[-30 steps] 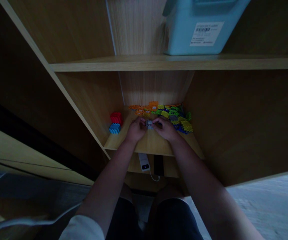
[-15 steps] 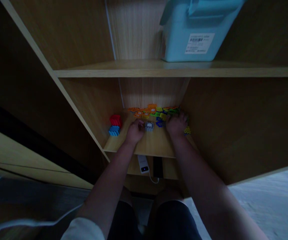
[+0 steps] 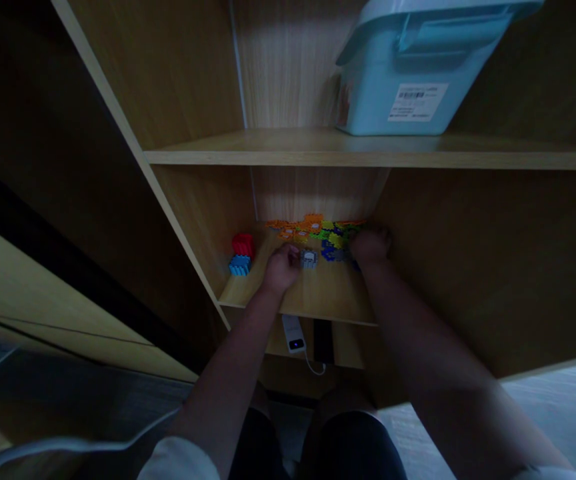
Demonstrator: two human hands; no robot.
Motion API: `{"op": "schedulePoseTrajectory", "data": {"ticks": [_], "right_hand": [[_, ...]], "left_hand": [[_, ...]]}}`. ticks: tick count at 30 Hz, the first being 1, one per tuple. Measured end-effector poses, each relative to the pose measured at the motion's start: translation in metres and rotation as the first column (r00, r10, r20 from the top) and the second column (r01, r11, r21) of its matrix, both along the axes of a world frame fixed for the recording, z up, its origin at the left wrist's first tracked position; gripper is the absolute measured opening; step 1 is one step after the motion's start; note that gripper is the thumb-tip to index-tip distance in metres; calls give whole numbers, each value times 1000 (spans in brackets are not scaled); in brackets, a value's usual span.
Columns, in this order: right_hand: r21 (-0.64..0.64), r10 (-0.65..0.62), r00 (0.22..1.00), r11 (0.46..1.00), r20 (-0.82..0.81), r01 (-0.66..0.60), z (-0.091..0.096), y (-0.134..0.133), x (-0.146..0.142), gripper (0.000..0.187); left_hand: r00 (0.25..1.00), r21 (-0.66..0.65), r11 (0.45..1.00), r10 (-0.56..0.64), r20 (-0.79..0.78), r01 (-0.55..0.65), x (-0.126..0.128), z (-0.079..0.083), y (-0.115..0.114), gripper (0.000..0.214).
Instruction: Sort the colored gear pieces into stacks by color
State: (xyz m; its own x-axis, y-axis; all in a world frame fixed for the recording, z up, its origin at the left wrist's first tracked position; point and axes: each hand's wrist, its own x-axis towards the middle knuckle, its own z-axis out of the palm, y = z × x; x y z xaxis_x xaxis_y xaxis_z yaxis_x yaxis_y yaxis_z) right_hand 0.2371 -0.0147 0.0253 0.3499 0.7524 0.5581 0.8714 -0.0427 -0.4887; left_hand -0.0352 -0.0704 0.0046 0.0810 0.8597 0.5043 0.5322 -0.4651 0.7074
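Note:
My left hand (image 3: 282,268) is over the middle shelf, fingers curled in, just left of a small grey toothed block (image 3: 309,259). Whether anything is between its fingertips is hidden. My right hand (image 3: 369,247) reaches into the right end of a heap of flat interlocking plastic pieces; its fingers are dark and mostly hidden. The heap runs along the back: orange pieces (image 3: 313,223) on the left, yellow and green pieces (image 3: 335,239) further right, blue pieces (image 3: 328,251) in front. At the left wall, a red block (image 3: 243,245) sits behind a light-blue block (image 3: 240,265).
A light-blue lidded bin (image 3: 398,100) stands on the upper shelf (image 3: 268,157), above my hands. Below the middle shelf lie a white device with a lit display (image 3: 294,333) and a black flat object (image 3: 323,341), with a white cable between them. Wooden side walls flank the shelf.
The view has shifted, so everything sits further right and slightly lower. My right hand has shifted slightly at the heap, and a grey piece now shows beside it. My left hand stays by the grey block.

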Motion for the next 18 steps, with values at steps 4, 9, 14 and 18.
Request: {"op": "schedulePoseTrajectory", "data": {"ticks": [4,9,14,18], "right_hand": [[96,-119,993,989,12,117,6,-15,-6,37],[281,109,973,958,-205,-48,1,-35,-15,28],[349,237,900,931,-367,-102,-13,-46,-25,30],[277,219,895,954,-389,-113,-15,-47,-25,34]], "left_hand": [[1000,13,1000,-1,3,1,0,0,0,31],[1000,56,998,2,-12,-2,0,2,-2,29],[999,66,998,-8,-34,11,-1,2,-3,27],[999,81,997,-5,-44,8,-2,1,-1,26]]}}
